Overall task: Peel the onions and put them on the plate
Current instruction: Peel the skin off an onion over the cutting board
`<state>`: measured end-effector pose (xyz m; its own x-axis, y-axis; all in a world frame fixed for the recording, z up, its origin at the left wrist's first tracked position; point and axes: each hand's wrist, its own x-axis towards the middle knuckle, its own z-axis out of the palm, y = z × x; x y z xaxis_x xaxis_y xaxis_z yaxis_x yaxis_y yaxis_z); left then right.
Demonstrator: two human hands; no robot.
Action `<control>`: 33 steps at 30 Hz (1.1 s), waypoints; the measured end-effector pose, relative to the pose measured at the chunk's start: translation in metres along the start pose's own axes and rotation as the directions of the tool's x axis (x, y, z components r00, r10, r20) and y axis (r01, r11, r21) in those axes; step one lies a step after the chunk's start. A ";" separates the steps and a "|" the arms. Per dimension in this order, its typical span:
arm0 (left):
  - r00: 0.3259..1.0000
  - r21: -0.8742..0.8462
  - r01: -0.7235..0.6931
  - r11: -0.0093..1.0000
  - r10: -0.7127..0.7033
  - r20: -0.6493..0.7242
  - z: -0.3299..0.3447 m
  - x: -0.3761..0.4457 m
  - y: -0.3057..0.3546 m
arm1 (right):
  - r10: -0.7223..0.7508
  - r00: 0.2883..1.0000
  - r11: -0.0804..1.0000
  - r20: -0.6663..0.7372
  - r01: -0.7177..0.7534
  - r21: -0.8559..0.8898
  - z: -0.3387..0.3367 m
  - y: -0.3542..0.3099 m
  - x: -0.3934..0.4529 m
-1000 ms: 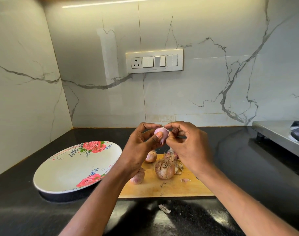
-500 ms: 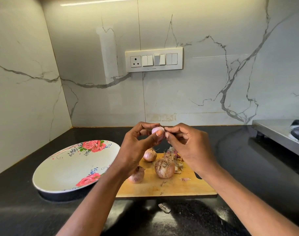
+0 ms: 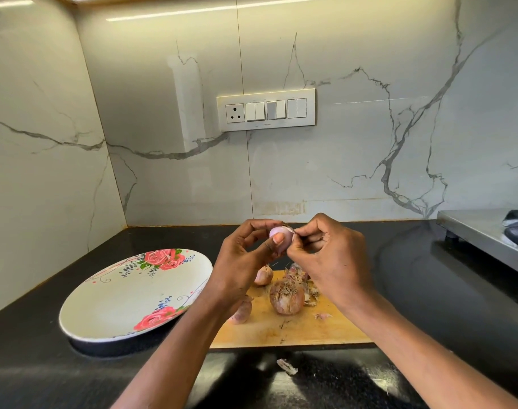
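Observation:
A small pale pink onion [image 3: 281,236], mostly bare of skin, is held up above the wooden board [image 3: 293,329]. My left hand [image 3: 246,261] grips it between thumb and fingers. My right hand [image 3: 331,258] pinches a bit of skin at the onion's right side. On the board lie three unpeeled onions: a big brown one [image 3: 286,298], a small one [image 3: 263,275] behind it and one [image 3: 242,312] partly hidden by my left wrist. The white plate [image 3: 124,299] with red roses sits to the left, with nothing on it.
A heap of dry skins [image 3: 303,280] lies on the board behind the big onion, and one scrap [image 3: 287,366] lies on the black counter in front. A steel stove [image 3: 488,240] stands at the right edge. Marble walls close the back and left, with a switch panel [image 3: 266,110].
Both hands stay together around the small onion at about the same height; my right fingers have shifted slightly along its right side. Onions on the board have not moved.

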<state>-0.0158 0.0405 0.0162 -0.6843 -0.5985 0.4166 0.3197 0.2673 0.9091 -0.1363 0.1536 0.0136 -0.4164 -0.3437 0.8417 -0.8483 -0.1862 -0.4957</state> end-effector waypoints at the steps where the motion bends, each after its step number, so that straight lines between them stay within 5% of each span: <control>1: 1.000 -0.022 0.010 1.000 -0.009 0.011 0.000 -0.001 0.001 | 0.005 1.000 1.000 0.002 -0.005 0.003 -0.001 0.000 0.000; 9: 0.991 -0.210 0.121 0.970 -0.106 0.082 -0.001 0.000 0.008 | 0.168 0.985 0.975 0.024 -0.170 0.145 -0.008 0.001 0.005; 19: 0.991 -0.136 0.130 0.982 -0.130 0.009 0.000 0.001 0.006 | 0.205 0.958 0.929 0.203 -0.255 0.268 -0.011 0.001 0.009; 23: 0.982 -0.229 0.155 0.961 -0.176 -0.074 -0.007 0.003 0.008 | 0.257 0.946 0.895 0.198 -0.310 0.321 -0.019 0.007 0.017; 29: 0.986 -0.099 0.157 0.983 -0.161 -0.037 -0.009 0.001 0.007 | 0.289 0.776 0.957 0.560 -0.217 -0.193 -0.024 0.028 0.006; 33: 0.986 -0.043 0.167 0.985 -0.168 -0.011 -0.007 0.002 0.005 | 0.230 0.818 0.966 0.527 -0.125 -0.226 -0.021 0.028 0.007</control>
<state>-0.0110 0.0358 0.0213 -0.7212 -0.6428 0.2582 0.2287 0.1308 0.9647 -0.1704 0.1654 0.0103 -0.3633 -0.8090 0.4620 -0.8412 0.0717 -0.5359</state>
